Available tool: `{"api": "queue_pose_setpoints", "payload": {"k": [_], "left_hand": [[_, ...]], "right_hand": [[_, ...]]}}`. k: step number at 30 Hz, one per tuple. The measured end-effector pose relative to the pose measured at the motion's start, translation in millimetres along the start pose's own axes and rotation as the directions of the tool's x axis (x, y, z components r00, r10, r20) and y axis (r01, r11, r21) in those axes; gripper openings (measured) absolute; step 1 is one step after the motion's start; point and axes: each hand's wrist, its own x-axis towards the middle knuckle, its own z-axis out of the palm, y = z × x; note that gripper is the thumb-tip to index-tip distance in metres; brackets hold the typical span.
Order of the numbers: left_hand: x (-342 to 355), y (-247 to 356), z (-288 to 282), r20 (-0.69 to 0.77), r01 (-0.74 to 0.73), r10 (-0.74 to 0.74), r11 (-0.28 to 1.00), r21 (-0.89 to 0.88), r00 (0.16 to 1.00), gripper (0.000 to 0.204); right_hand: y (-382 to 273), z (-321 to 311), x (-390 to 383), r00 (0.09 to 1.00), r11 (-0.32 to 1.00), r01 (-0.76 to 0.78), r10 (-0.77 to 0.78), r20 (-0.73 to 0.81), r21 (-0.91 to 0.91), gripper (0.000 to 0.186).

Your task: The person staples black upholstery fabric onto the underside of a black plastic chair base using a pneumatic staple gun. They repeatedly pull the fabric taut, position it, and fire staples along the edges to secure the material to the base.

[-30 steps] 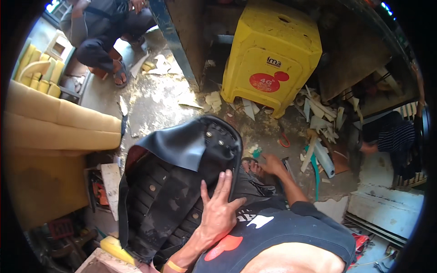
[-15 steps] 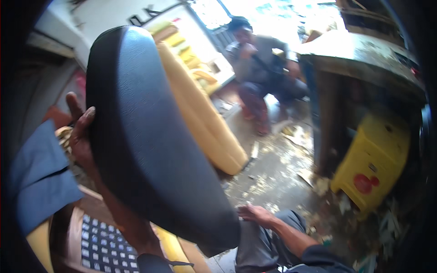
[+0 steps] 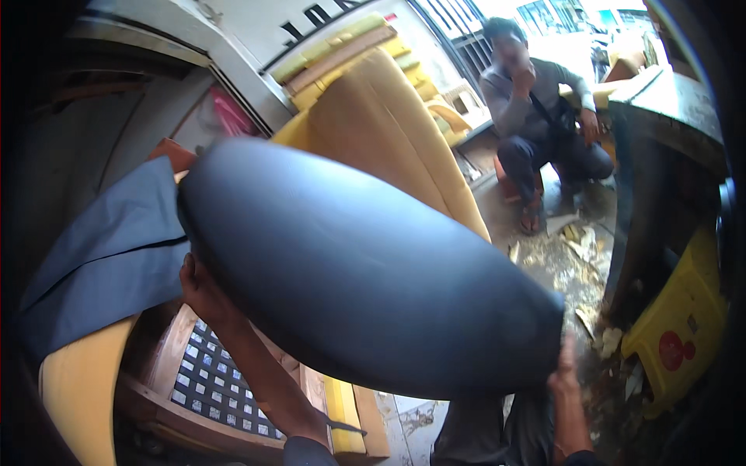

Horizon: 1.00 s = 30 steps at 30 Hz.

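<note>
A long, rounded black padded seat (image 3: 373, 272) spans the middle, its smooth covered top toward me. My left hand (image 3: 202, 287) grips its left part from below, fingers partly hidden behind it. At the right end my right hand (image 3: 567, 373) holds the seat's edge, with most fingers out of sight. Beside the seat on the left, a folded grey-blue sheet (image 3: 109, 241) lies on tan foam (image 3: 78, 388). Under my left arm is a wooden frame (image 3: 163, 388) with dark woven webbing (image 3: 217, 373).
Another person (image 3: 544, 124) squats beyond the seat, one hand at the mouth. Large tan foam pieces (image 3: 365, 109) lean against the back wall. A dark bench (image 3: 660, 147) and a yellow plastic stool (image 3: 668, 334) are at the right. Scraps (image 3: 583, 248) litter the floor.
The seat has turned over from underside to smooth top, risen, then swung toward horizontal. My right hand has come onto its right end. The view has tilted up toward the wall and other person.
</note>
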Motion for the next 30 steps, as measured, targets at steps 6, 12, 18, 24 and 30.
{"api": "queue_pose_setpoints", "payload": {"k": [6,12,18,24,30], "left_hand": [[-135,-166,-32,-0.685,0.476,-0.406,0.874,-0.098,0.604,0.057],[-303,-269,-10,-0.629,0.653,-0.483,0.756,0.052,0.609,0.042],[-348,-272,0,-0.687,0.712,-0.678,0.616,-0.336,0.262,0.057],[-327,-261,17,-0.789,0.695,-0.500,0.707,-0.132,0.358,0.063],[-297,-234,21,-0.680,0.739,-0.346,0.505,0.446,0.647,0.060]], "right_hand": [[-84,-114,-126,0.794,0.872,0.389,-0.481,-0.373,-0.296,0.073],[-125,-189,-263,0.493,0.729,0.148,-0.640,-0.589,-0.668,0.073],[-147,-226,-323,0.244,0.278,-0.498,-0.864,-0.441,-0.821,0.068],[-140,-159,-239,0.585,-0.383,-0.522,-0.811,0.007,-0.762,0.065],[-153,-129,-182,0.693,-0.330,-0.511,-0.704,-0.154,-0.794,0.071]]}}
